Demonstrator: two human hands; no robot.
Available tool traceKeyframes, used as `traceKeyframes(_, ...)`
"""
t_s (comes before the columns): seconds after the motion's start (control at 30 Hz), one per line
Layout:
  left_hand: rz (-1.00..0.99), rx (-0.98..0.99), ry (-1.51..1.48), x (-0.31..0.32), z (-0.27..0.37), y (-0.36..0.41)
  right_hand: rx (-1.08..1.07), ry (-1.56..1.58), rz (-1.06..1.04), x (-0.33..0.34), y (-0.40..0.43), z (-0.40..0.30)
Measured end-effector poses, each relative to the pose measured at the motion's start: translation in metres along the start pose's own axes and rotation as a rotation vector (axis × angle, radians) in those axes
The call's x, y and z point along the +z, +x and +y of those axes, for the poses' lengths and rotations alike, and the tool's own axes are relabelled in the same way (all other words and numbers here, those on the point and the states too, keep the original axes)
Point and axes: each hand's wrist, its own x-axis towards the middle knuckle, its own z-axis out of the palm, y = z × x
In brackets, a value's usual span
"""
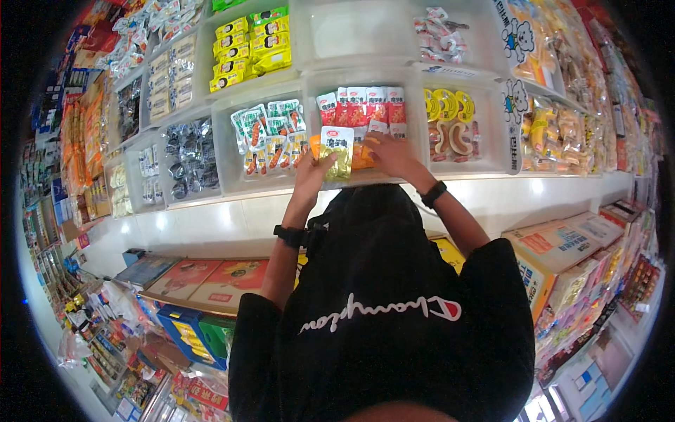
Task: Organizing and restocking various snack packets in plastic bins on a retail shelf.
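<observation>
A gold-and-white snack packet (337, 155) is held in my left hand (315, 171), with an orange packet (315, 145) partly showing behind the fingers. My right hand (391, 154) reaches into the same translucent plastic bin, its fingers over packets near the front; whether it grips one is hard to tell. Red-and-white snack packets (367, 105) stand in rows at the back of this bin, with orange ones lower down, partly hidden by my hands. To the left, another bin holds green-and-white packets (283, 118) and orange-and-white packets (275, 153).
A bin at right holds yellow round packs (448, 105) and curved snacks (454, 140). Yellow packets (232, 53) fill a bin at upper left, beside dark wrapped snacks (191, 153). Cardboard boxes (211, 279) stand behind me at left, and a large carton (564, 240) at right.
</observation>
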Motion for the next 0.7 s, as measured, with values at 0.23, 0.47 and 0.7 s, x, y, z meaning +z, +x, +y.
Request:
traceKeyframes(0.23, 0.092, -0.008, -0.089, -0.010, -0.008, 0.008, -0.314, -0.457, -0.176, 0.017, 0.003, 0.029)
traceKeyframes(0.47, 0.042, 0.025, -0.017, -0.010, -0.006, 0.005, -0.187, 0.147, -0.033, -0.022, -0.001, -0.013)
traceKeyframes(0.7, -0.125, 0.013, 0.005, 0.012, 0.015, 0.002, 0.088, 1.042, 0.075, -0.031, 0.004, -0.041)
